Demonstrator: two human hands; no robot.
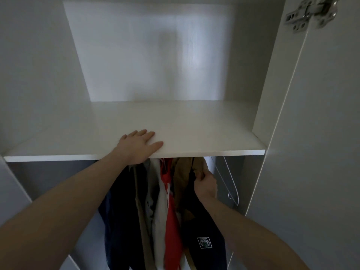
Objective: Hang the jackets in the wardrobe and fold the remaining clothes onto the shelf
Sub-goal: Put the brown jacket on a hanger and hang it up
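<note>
Inside the white wardrobe, a wide white shelf (194,129) runs across at chest height with nothing lying on it. My left hand (139,146) rests flat on its front edge, fingers straight. Below the shelf hang several garments: a dark navy jacket (120,221) at the left, a white and red jacket (167,211) in the middle, a tan jacket (185,172), and a dark jacket with a small square patch (206,236) at the right. My right hand (205,185) grips the dark patched jacket near its top, fingers curled round the fabric. The rail is hidden behind the shelf.
An empty wire hanger (231,188) hangs at the far right of the lower compartment. The wardrobe's open right door (321,133) stands close beside my right arm, its metal hinge (311,12) at the top. The left side wall (29,84) bounds the space.
</note>
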